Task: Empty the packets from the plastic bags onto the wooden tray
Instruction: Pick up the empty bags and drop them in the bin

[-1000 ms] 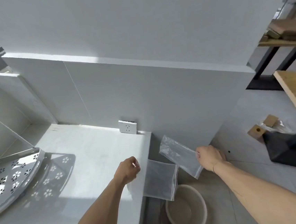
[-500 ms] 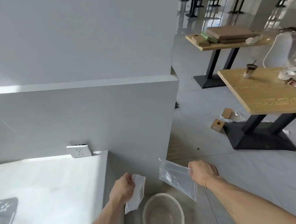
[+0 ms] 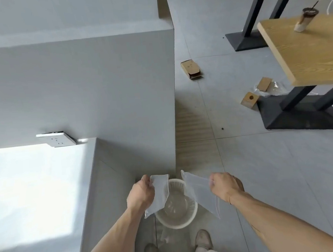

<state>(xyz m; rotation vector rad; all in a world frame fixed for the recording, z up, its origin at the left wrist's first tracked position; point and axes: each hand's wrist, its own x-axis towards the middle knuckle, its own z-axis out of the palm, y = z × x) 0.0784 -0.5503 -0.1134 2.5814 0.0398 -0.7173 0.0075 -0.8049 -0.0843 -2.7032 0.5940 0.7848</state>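
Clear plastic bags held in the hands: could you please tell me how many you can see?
2. One clear plastic bag hangs from the left hand, over the round white bin; another hangs from the right hand, beside it. More plastic lies on the floor, unclear.

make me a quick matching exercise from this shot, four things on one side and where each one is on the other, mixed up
Things:
1. clear bag
2. round bin
3. wall socket
4. iced drink cup

Places:
A. on the wooden table
B. on the floor between the hands
C. pinched in the left hand
D. on the wall above the white counter

Pairs: 1-C, 2-B, 3-D, 4-A
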